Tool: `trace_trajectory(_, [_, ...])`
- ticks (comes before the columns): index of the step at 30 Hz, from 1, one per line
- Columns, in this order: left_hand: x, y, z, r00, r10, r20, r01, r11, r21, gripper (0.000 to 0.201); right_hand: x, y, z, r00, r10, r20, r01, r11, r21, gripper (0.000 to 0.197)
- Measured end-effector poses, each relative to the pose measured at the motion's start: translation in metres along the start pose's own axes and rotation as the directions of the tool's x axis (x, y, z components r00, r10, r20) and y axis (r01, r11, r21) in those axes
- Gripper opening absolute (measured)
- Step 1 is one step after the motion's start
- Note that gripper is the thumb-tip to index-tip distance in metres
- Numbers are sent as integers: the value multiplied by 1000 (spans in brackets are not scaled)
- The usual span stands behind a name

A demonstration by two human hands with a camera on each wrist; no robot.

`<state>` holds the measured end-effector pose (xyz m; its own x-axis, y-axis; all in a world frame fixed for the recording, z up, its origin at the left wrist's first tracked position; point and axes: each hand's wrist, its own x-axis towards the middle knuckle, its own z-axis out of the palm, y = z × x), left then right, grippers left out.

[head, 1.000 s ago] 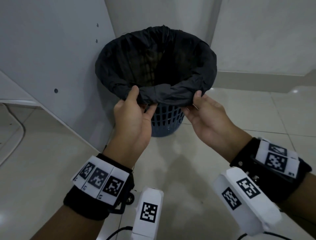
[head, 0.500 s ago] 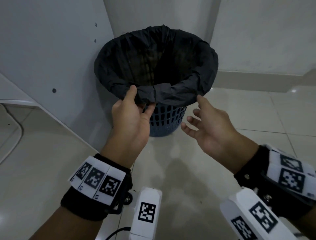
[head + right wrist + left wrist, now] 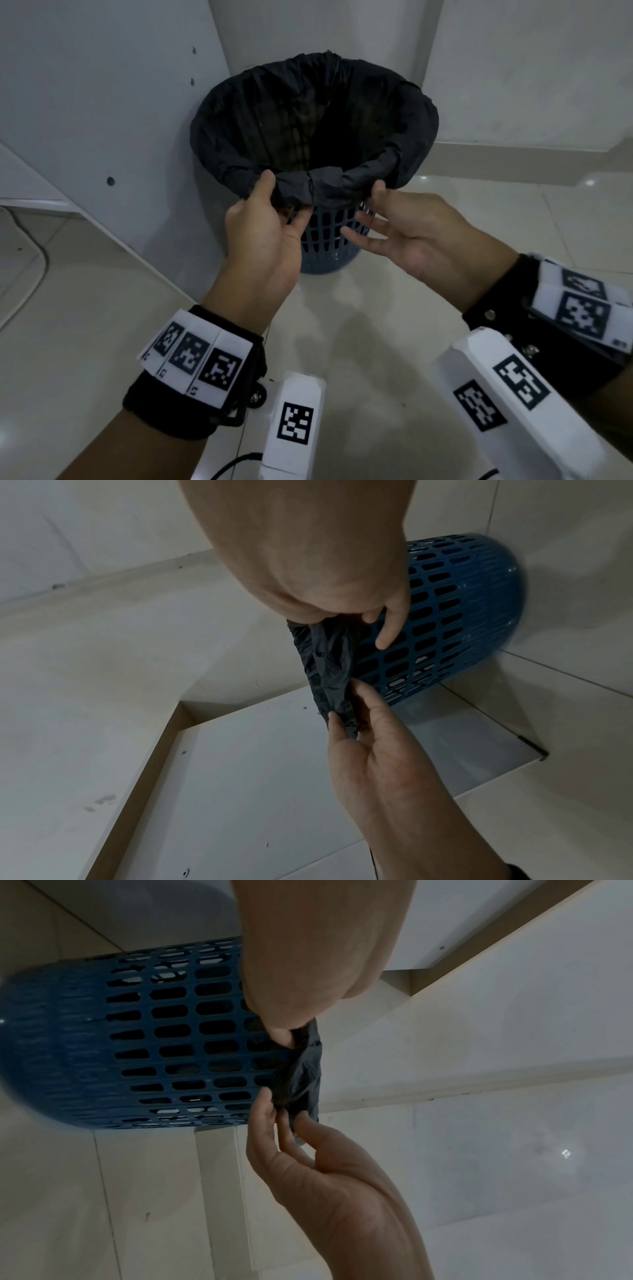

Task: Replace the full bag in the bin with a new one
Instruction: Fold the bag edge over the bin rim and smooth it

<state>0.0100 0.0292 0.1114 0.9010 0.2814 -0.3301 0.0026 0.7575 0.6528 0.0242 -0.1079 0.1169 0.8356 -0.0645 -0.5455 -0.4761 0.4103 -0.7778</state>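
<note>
A blue slotted bin (image 3: 325, 240) stands on the floor in a corner, lined with a black bag (image 3: 308, 120) whose edge is folded out over the rim. My left hand (image 3: 286, 198) pinches the bag's bunched edge at the near rim between thumb and finger. My right hand (image 3: 368, 205) is just to its right, thumb on top of the same edge and fingers spread beneath it. In the left wrist view, the left hand (image 3: 284, 1031) and right hand (image 3: 284, 1112) each pinch one end of the gathered fold (image 3: 304, 1074). The right wrist view shows the same fold (image 3: 329, 664) against the bin (image 3: 445, 601).
A white cabinet panel (image 3: 102, 102) rises close on the bin's left. Walls with a skirting (image 3: 513, 161) close in behind and to the right. A cable (image 3: 37, 260) lies on the tiled floor (image 3: 359, 342) at the far left.
My right hand let go of the bag's edge, drew back with fingers spread, and has now returned to the edge closer to my left hand. The left hand kept its pinch.
</note>
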Motion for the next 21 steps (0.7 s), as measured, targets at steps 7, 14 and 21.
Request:
trace_trajectory(7, [1,0,0,1000,3,2,-3,1000,-3,27,11,2,2,1000,11,0,-11,999,-53,16])
trace_trajectory(14, [4,1,0,1000,-4,-8,4,1000,-11,9,23,1,10,1000,-4,28,5,999,-34,9])
trace_trajectory(21, [5,4,0,1000,-13,-10,13,1000,-5,7,27,14,-7,973,-90,211,34,967,252,18])
